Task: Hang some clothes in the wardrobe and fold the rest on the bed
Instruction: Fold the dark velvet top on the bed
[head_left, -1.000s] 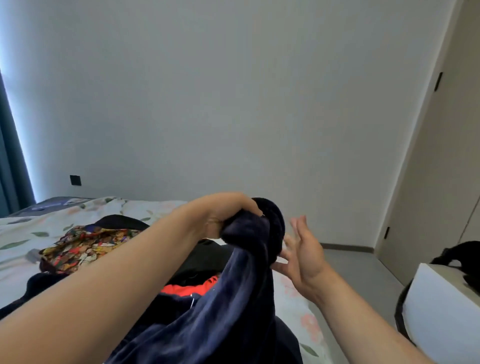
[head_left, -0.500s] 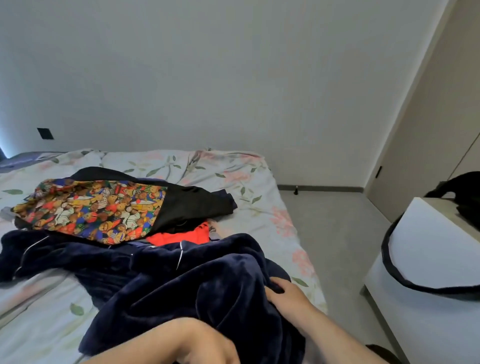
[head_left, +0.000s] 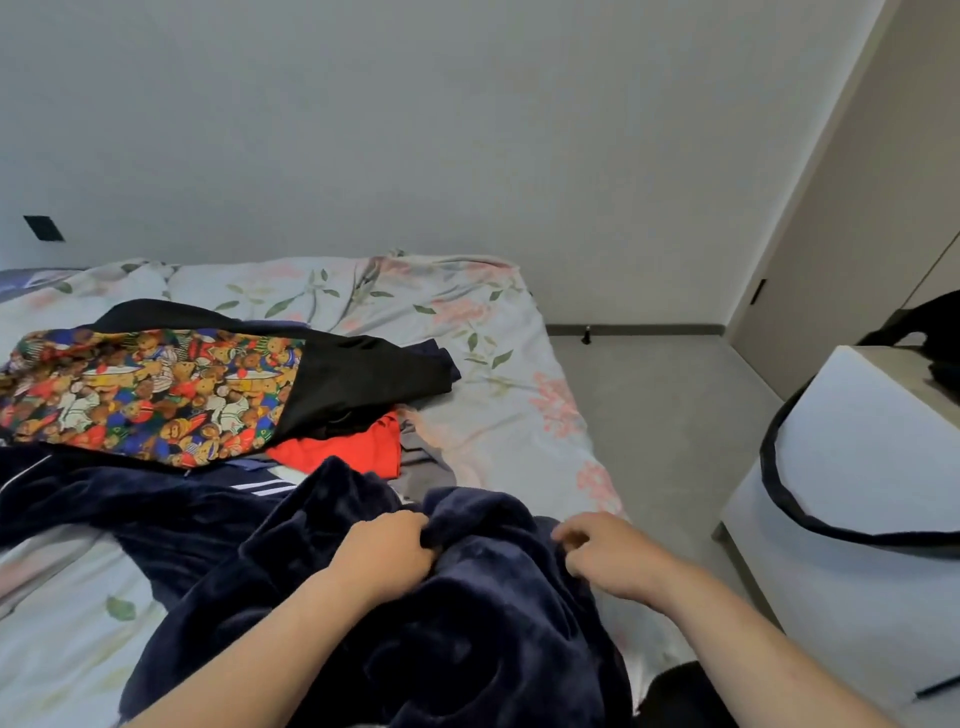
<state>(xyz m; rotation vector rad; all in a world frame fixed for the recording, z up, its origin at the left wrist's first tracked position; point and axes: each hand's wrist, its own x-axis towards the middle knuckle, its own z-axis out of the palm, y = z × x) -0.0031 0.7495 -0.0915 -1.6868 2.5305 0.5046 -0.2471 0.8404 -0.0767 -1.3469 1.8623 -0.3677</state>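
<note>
While our left hand (head_left: 387, 551) bunches a fold of the navy fleece garment (head_left: 457, 639) in curled fingers, our right hand (head_left: 605, 558) rests at the fleece's right edge at about four o'clock, fingers bent inward; we cannot tell whether it truly pinches the fabric or only touches it. The fleece lies heaped on the near corner of the bed (head_left: 498, 415), spreading from six o'clock out toward nine, with white piping showing on its far left part. Just beyond our left hand, at twelve o'clock, a red garment (head_left: 348, 449) peeks out, touching a grey piece (head_left: 423, 465) beside it. Over the red one lies a black garment (head_left: 363, 374), and at ten o'clock a bear-print cloth (head_left: 145, 395) rests on that black fabric. The floral bedcover runs to the wall at twelve. At three o'clock, well apart from the bed, stands a white cabinet (head_left: 852, 519) with a black strap (head_left: 779, 483) draped across it.
</note>
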